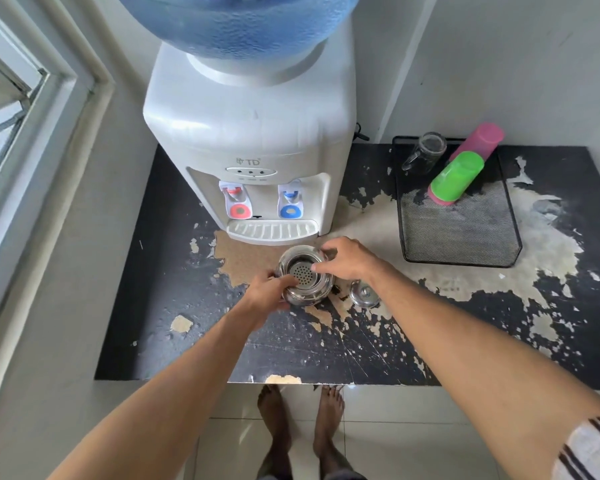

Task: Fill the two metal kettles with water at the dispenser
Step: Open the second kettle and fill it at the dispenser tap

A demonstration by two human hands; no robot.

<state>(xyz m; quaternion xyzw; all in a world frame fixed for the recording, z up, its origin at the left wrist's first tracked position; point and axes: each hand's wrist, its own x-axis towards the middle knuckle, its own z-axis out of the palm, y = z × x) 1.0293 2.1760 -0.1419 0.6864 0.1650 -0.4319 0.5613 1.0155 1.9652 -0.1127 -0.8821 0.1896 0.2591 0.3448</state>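
Observation:
A small metal kettle (307, 294) stands open on the black table (326, 348), just in front of the white water dispenser (250, 133). A perforated strainer (302, 271) sits in its mouth. My left hand (269, 291) grips the kettle's left side. My right hand (347, 259) reaches over its right rim, fingertips touching the strainer's edge. The kettle's metal lid (362, 294) lies on the table right of it, under my right wrist. The dispenser has a red tap (238, 202) and a blue tap (291, 202) above a drip tray (272, 230). Only one kettle is visible.
A black mesh tray (465, 230) at the back right holds a glass mug (426, 150) and stacked green and pink cups (461, 171). A blue water bottle (239, 22) tops the dispenser. A window frame (32, 133) is on the left. The table's paint is peeling.

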